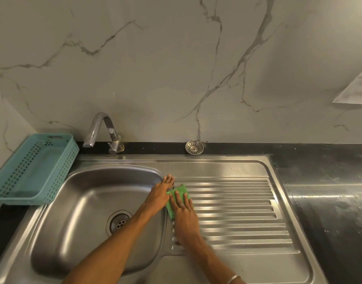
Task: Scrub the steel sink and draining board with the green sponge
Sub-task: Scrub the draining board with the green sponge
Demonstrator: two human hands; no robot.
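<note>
Here the right hand [184,210] presses flat, fingers straight, on the thin green sponge [177,196], a soft rectangle whose long axis seems to run near-left to far-right on the ribbed draining board [237,212]. The left hand [160,193] lies open on the smooth rim beside the rounded steel sink [83,201], touching the sponge's edge.

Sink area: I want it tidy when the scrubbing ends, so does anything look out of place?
Yes: the drain strainer lies on the black counter behind the draining board, not in the sink drain. Nothing looks spilled or damaged.
</note>
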